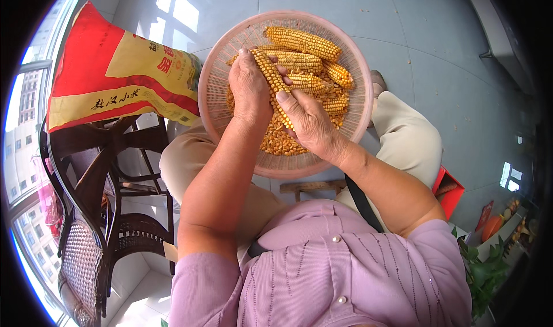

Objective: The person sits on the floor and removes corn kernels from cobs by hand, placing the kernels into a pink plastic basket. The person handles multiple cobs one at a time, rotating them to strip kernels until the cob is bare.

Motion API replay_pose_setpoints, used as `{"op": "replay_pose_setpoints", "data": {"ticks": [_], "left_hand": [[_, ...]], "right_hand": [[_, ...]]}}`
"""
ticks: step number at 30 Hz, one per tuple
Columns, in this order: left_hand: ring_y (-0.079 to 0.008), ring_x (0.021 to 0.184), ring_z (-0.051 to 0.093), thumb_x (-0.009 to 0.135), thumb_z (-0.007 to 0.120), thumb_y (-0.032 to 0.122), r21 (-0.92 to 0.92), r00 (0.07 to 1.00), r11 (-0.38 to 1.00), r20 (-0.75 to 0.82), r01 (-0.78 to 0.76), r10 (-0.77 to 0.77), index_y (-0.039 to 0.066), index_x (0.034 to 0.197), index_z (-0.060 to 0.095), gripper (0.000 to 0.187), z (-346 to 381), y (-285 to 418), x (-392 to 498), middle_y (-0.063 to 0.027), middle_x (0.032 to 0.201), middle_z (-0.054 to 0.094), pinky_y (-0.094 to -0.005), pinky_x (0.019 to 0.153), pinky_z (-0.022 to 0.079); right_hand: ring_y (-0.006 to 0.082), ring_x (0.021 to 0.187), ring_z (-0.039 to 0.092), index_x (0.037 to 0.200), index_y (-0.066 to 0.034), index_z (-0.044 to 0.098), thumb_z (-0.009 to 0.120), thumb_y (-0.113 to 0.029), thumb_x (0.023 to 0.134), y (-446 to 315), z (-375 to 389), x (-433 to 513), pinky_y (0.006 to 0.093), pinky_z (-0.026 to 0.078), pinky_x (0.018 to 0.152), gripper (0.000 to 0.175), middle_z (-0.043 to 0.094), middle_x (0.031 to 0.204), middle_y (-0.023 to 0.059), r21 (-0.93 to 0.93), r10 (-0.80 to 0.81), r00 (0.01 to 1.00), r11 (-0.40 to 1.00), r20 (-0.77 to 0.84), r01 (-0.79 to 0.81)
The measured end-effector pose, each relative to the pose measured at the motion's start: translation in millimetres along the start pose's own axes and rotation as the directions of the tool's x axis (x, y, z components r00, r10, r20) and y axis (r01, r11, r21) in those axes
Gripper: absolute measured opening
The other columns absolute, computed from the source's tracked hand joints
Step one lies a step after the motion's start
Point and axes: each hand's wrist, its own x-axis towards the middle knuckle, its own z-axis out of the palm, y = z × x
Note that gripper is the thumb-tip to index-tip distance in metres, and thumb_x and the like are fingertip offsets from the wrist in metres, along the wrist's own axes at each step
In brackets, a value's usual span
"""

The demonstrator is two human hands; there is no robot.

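Observation:
Both hands grip one dried corn cob (273, 77), held at a slant above a pink plastic basket (358, 124). My left hand (248, 85) wraps the cob's upper part, its thumb along the side. Lower down, my right hand (309, 117) holds the cob with the thumb pressed on its kernel rows. Beneath them, several more yellow corn cobs (304, 42) lie in the far and right part of the basket. Loose corn kernels (281, 139) are heaped on the near side of the basket. My hands hide part of the basket's contents.
A red and yellow printed sack (125, 74) stands against the basket's left side. Dark woven chairs (82, 240) are at the left by a window. A small wooden stool (315, 186) shows below the basket. Scattered bits lie on the grey tiled floor (436, 67). A red box (449, 193) sits at the right.

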Motion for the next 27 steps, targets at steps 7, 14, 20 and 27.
{"op": "replay_pose_setpoints", "data": {"ticks": [7,14,20,27], "left_hand": [[-0.0226,0.069,0.062,0.11,0.025,0.033,0.003,1.0,1.0,-0.016,0.019,-0.019,-0.005,0.126,0.044,0.046,-2,3,-3,-0.0182,0.094,0.06,-0.0355,0.056,0.058],[-0.0247,0.068,0.063,0.11,0.022,0.032,-0.054,0.998,0.996,-0.016,0.067,-0.068,-0.004,0.101,0.054,0.049,-1,9,-3,-0.0169,0.082,0.061,-0.0343,0.062,0.059],[-0.0266,0.078,0.064,0.105,0.033,0.031,-0.324,0.995,0.941,0.019,0.094,-0.093,-0.003,0.108,0.051,0.038,-4,20,-1,-0.0163,0.09,0.059,-0.0453,0.072,0.061],[-0.022,0.077,0.064,0.107,0.036,0.037,-0.162,0.995,0.986,0.092,0.051,-0.037,-0.006,0.114,0.05,0.045,-10,16,1,-0.0126,0.09,0.059,-0.0393,0.072,0.063]], "right_hand": [[0.0147,0.086,0.054,0.114,0.0034,0.056,0.046,-0.036,0.107,15,6,2,0.0331,0.046,0.081,0.041,0.06,0.092,0.0078,-0.108,-0.235,0.97,0.968,-0.062,0.227],[0.0063,0.078,0.051,0.122,-0.003,0.055,0.043,-0.042,0.107,14,2,-2,0.023,0.046,0.068,0.043,0.056,0.095,-0.0014,-0.068,-0.14,0.99,0.988,0.003,0.14],[0.0008,0.07,0.046,0.124,-0.0152,0.053,0.048,-0.048,0.104,9,3,-3,0.016,0.038,0.053,0.039,0.051,0.088,-0.0061,0.14,-0.039,0.997,0.99,0.068,0.03],[0.0066,0.075,0.046,0.122,-0.0032,0.053,0.044,-0.044,0.106,10,3,-2,0.0245,0.042,0.067,0.044,0.052,0.085,-0.0021,-0.162,-0.206,0.978,0.964,0.038,0.209]]}}
